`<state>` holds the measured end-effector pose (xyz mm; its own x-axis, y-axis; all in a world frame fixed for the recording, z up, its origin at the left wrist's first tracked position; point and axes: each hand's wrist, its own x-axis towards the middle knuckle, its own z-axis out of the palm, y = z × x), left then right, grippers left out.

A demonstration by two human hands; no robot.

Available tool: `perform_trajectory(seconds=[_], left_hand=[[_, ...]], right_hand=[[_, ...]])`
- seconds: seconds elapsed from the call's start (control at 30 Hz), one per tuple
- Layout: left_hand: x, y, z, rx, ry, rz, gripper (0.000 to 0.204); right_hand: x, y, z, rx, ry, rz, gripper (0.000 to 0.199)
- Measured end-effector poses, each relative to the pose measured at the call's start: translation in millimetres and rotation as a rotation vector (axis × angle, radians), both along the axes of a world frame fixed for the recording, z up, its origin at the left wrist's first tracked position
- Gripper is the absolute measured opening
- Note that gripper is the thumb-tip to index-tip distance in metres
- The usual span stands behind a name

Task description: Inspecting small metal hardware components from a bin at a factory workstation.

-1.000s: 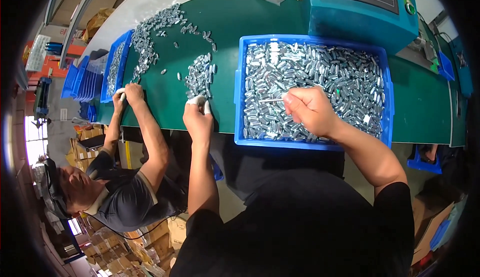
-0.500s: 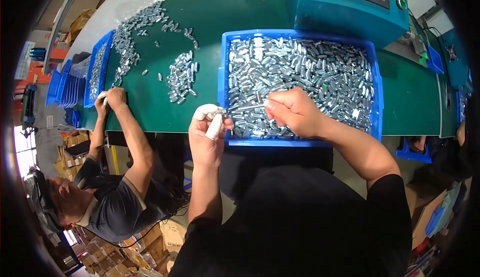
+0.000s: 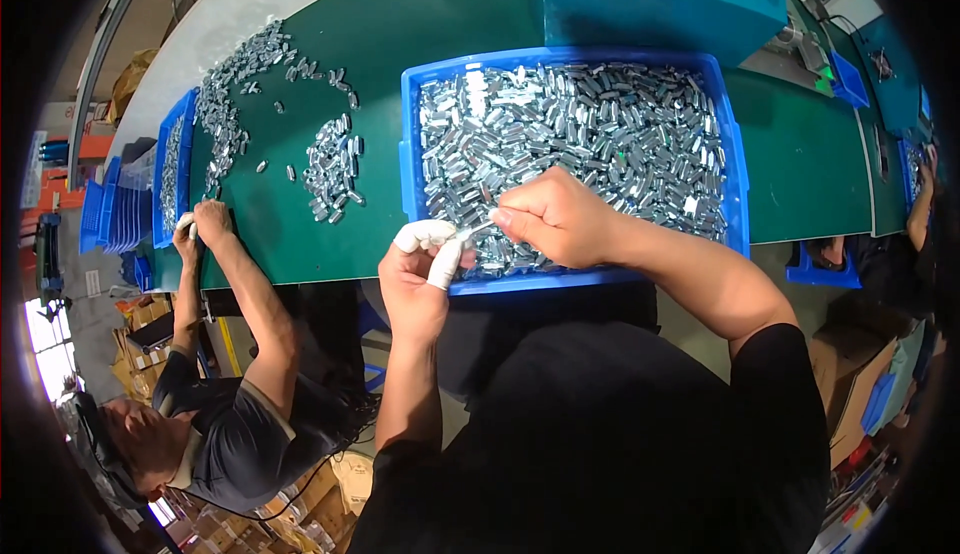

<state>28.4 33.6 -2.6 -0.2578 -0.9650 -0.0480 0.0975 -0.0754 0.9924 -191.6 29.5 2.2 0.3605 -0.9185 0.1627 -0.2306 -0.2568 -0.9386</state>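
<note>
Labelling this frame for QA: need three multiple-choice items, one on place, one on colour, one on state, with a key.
1. Where is the small heap of metal parts?
A. on the green table, left of the tray
B. inside the machine
C. on the floor

2. What colour is the tray of metal parts?
A. red
B. blue
C. yellow

3. What covers the left hand fingertips?
A. nothing
B. black gloves
C. white finger covers

Key: 1 A, the heap lies on the mat beside the tray; 2 B, its rim is blue; 3 C, white sleeves cap the thumb and finger, which meet the right hand over the tray's near edge.
</note>
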Motion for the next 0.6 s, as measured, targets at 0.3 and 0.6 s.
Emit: perform_trajectory(seconds=[0.3, 0.6], left_hand=[[-16, 6, -3, 0.031, 0.139, -0.058, 0.012], [-16, -4, -5, -0.279, -0.160, -0.078, 0.021]], right_hand=[[4, 3, -3, -0.101, -0.002, 0.013, 0.037], [0, -3, -2, 0.560, -0.349, 0.095, 0.047]])
